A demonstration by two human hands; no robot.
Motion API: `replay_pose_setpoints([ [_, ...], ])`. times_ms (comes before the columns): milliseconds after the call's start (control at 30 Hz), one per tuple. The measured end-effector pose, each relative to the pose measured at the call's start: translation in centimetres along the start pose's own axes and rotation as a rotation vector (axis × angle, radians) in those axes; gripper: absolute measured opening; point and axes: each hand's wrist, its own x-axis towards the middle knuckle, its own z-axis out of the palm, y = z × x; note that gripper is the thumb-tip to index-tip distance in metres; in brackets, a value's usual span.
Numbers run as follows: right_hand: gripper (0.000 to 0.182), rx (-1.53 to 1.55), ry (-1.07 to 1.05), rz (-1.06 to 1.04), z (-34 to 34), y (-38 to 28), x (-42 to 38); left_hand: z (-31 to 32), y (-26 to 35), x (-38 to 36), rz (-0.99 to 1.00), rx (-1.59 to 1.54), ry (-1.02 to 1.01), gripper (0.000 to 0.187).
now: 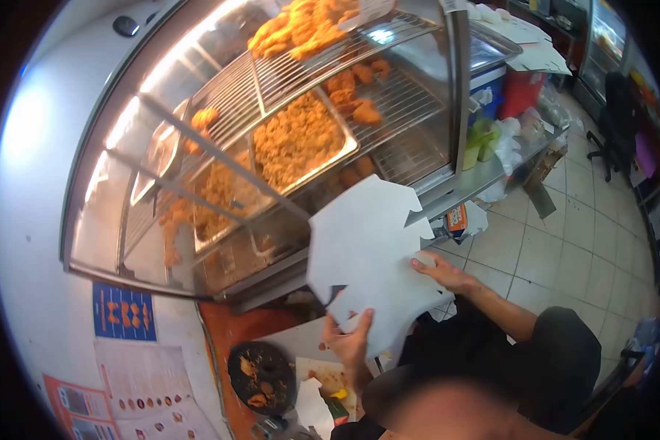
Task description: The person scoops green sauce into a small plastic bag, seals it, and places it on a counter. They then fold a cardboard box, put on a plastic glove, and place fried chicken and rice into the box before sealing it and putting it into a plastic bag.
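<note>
A flat sheet of white cardboard with notched, flap-cut edges, an unfolded takeaway box (370,246), is held between my two hands in front of the heated display cabinet. My left hand (350,337) grips its near-left edge, thumb on top and some fingers hidden underneath. On the right edge, my right hand (447,275) holds the card by its flaps. The far part of the sheet overlaps the lower frame of the cabinet (271,271). Behind the glass, a metal tray of small fried pieces (301,139) sits close to the card.
More fried food (304,29) lies on the cabinet's upper rack. At lower left are a black pan with food scraps (262,378) and wall posters (125,312). On the right, plastic bags (507,150) rest along a metal shelf above the tiled floor (565,249); an office chair (614,117) stands beyond.
</note>
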Motion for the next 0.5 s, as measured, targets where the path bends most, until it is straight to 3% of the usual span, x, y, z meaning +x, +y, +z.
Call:
replay_pose_setpoints([
  [33, 0.049, -0.088, 0.187, -0.005, 0.2, 0.4, 0.0, 1.8, 0.5, -0.2, -0.038, -0.042, -0.037, 0.028],
  [67, 0.049, 0.111, 0.129, -0.096, -0.5, 2.6, 1.1, 3.1, 0.9, -0.7, -0.032, -0.032, -0.047, 0.028],
  [100, 0.049, 0.121, 0.129, -0.099, -0.9, 4.4, 2.0, 4.4, 1.2, -1.1, -0.134, 0.062, -0.153, 0.029],
  [167, 0.052, 0.066, 0.376, -0.276, -1.6, 5.4, 3.0, 6.2, 2.0, -1.4, -0.229, 0.162, -0.244, 0.029],
  [200, 0.052, 0.069, 0.362, -0.278, -2.3, 5.0, 3.2, 6.9, 2.4, -1.6, -0.307, 0.184, -0.264, 0.031],
  [300, 0.058, 0.098, 0.279, -0.288, -4.1, 3.4, 2.7, 7.5, -0.1, -2.0, -0.455, 0.013, -0.231, 0.034],
  [367, 0.064, -0.079, 0.156, -0.383, -5.6, 2.6, 2.5, 8.1, -0.1, -1.5, -0.398, -0.143, 0.005, 0.032],
  [400, 0.064, -0.081, 0.134, -0.384, -6.7, 1.8, 2.2, 7.3, -1.1, -1.1, -0.419, -0.116, -0.001, 0.029],
  [433, 0.067, -0.129, -0.061, -0.397, -7.9, 0.8, 1.9, 7.0, -2.0, -0.9, -0.418, -0.117, 0.022, 0.029],
  [467, 0.07, -0.176, -0.258, -0.408, -9.1, 0.1, 1.7, 6.7, -2.7, -0.8, -0.363, 0.052, 0.192, 0.028],
  [500, 0.07, -0.181, -0.282, -0.408, -10.1, -0.2, 1.7, 6.7, -3.4, -0.6, -0.306, 0.222, 0.36, 0.028],
])
